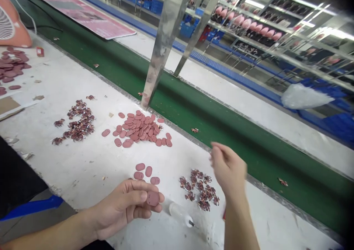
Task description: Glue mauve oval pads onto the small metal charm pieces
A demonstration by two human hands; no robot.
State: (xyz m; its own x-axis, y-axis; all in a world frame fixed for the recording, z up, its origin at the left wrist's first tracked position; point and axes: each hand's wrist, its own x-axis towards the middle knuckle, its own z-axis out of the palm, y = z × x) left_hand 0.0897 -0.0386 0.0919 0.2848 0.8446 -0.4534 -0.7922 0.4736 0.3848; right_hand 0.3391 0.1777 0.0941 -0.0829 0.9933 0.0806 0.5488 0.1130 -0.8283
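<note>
My left hand (129,202) pinches a flat, dull-red oval piece (152,198) with small dark marks on its face between thumb and fingers. Just beyond it, several similar oval pieces (140,167) lie loose on the white tabletop (105,176). A small translucent bottle with a dark thin tip (179,214) lies right of that hand. My right hand (229,167) is raised near the green belt, its fingers curled together and slightly blurred; whether anything is in them is hidden. Below and left of it sits a cluster of small dark-brown wired parts (204,191).
A heap of red ovals (141,128) and another pile of wired parts (80,121) lie farther left. The green belt (221,132) carries a few scattered parts. A metal post (163,47) rises at the table edge. An orange fan (12,21) stands at far left.
</note>
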